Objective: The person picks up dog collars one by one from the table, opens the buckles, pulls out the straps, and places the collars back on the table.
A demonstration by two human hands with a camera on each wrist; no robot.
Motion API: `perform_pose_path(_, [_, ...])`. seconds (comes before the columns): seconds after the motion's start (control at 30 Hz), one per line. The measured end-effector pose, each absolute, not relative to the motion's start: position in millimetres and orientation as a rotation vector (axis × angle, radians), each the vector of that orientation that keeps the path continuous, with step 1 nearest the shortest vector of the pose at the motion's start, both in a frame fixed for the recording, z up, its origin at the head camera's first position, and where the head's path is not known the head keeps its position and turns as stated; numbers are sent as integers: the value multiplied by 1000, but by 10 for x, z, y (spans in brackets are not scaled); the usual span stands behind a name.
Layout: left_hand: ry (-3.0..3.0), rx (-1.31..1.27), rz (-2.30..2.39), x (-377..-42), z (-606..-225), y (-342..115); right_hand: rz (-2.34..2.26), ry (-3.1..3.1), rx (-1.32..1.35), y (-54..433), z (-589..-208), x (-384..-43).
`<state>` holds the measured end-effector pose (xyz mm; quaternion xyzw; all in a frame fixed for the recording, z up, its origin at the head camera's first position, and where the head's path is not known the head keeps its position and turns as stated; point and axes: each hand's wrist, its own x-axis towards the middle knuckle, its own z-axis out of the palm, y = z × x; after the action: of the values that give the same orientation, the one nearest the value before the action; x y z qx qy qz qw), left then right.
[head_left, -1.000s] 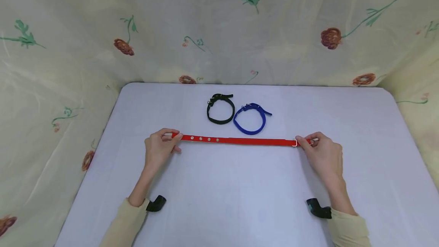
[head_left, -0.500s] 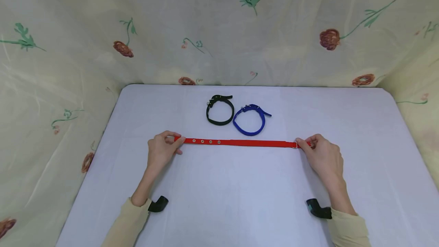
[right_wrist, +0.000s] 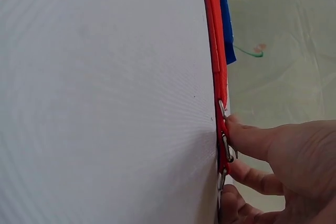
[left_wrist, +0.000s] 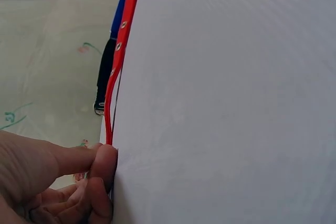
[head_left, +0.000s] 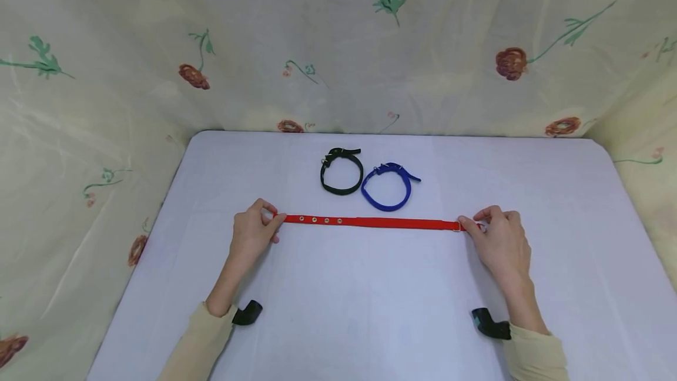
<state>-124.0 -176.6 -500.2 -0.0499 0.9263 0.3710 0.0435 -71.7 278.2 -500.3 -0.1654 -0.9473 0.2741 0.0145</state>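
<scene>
A red collar (head_left: pixel 391 223) is stretched out nearly straight from side to side across the white table. My left hand (head_left: pixel 251 233) pinches its tip between thumb and fingers, beside a row of several metal eyelets. At the other end my right hand (head_left: pixel 501 244) pinches the buckle end; a metal ring and the buckle (right_wrist: pixel 227 148) show by the thumb in the right wrist view. Just behind the red collar lie a black collar (head_left: pixel 342 191) and a blue collar (head_left: pixel 386 207), each buckled into a loop, side by side.
The white table (head_left: pixel 359 322) reaches back to a floral curtain (head_left: pixel 238 99), which also hangs along the left and right sides. A black camera mount sits on each wrist, at the sleeve cuffs.
My left hand has shifted slightly to the right with its end of the red collar. The right hand has hardly moved, and both looped collars lie where they were.
</scene>
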Motion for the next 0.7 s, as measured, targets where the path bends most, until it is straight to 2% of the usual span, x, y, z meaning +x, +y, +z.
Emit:
perform_pose_path(0.4, [2906,-101,1091,-1171,-4976,-1731,852,-2952,-512,2765,-4994,-727])
perform_pose_path(0.7, [2978,13,1298,-1139,-4921,-1564,916,-2913,-525,2717,-4969,-773])
